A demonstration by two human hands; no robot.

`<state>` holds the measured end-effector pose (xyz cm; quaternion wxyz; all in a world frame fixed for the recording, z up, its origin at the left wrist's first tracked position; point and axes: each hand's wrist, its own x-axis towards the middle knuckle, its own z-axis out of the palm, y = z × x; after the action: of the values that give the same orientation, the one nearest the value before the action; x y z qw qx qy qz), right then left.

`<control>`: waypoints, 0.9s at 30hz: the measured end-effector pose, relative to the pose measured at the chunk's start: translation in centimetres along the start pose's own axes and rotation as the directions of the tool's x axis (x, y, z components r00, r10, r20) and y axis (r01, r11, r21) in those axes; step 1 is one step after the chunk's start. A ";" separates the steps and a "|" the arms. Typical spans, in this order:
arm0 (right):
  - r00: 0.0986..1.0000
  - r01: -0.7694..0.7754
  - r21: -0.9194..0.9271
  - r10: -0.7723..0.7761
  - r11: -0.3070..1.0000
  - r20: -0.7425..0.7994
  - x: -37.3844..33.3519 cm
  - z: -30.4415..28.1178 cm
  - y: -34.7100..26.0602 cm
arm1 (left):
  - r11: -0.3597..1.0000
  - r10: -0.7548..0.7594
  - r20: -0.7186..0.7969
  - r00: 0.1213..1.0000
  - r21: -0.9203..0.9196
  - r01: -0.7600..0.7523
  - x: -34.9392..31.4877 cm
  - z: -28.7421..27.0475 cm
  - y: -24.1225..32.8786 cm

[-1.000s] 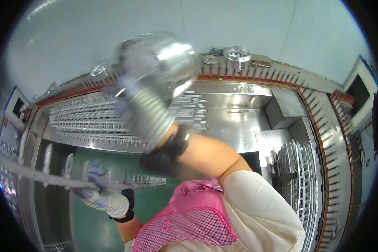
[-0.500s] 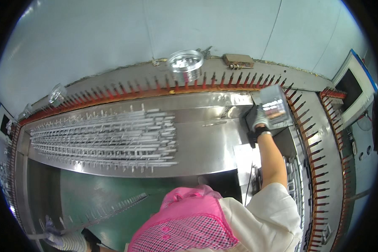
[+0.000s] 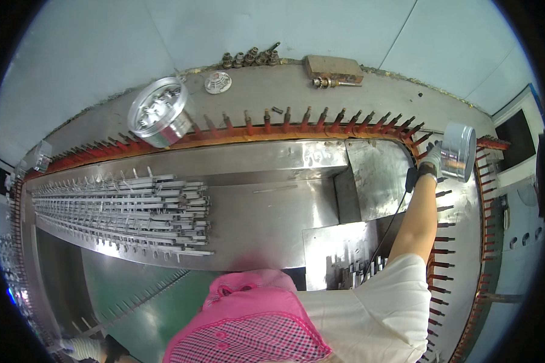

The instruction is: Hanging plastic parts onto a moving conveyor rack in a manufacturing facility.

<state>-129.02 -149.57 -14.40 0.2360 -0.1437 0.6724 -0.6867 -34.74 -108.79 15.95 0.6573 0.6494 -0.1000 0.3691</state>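
Between the stacked metal rods (image 3: 121, 212) and the steel box (image 3: 378, 175), the tray (image 3: 263, 227) offers a wide open stretch, with one thin strip (image 3: 275, 189) lying toward its back. A row of dark-tipped pegs (image 3: 287, 121) fences the back rim and bends down the right side. Beyond, the ledge (image 3: 248, 97) has room between the parts-filled tub (image 3: 157, 115) and the brick (image 3: 335, 68). The held round container (image 3: 458, 151) bars the right hand's (image 3: 431, 158) outer side; a spiked rod (image 3: 139, 304) slants across the lower left.

Shiny silver cylindrical container (image 3: 459, 154), nearly upright, in the right hand (image 3: 430, 158); long pronged rod (image 3: 133, 308) aslant in the left hand (image 3: 82, 348)
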 end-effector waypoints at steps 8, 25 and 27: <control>0.989 0.063 -0.485 0.010 0.872 0.146 6.9 5.4 0.4 | 0.964 0.078 -0.011 0.997 0.256 -0.072 -4.4 2.0 2.7; 0.673 0.540 -0.753 -0.731 0.377 0.117 0.6 12.4 1.9 | 0.798 -0.442 0.169 0.881 -0.375 0.472 -2.3 -0.8 -1.1; 0.714 0.567 -0.746 -0.660 0.349 0.235 -5.2 15.3 2.0 | 0.775 -0.445 0.057 0.894 -0.476 0.416 -3.1 -0.9 2.3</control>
<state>-116.49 -159.93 -14.93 -0.1616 -0.4343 0.8056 -0.3690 -38.67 -109.36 15.71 0.8656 0.4623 -0.0170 0.1917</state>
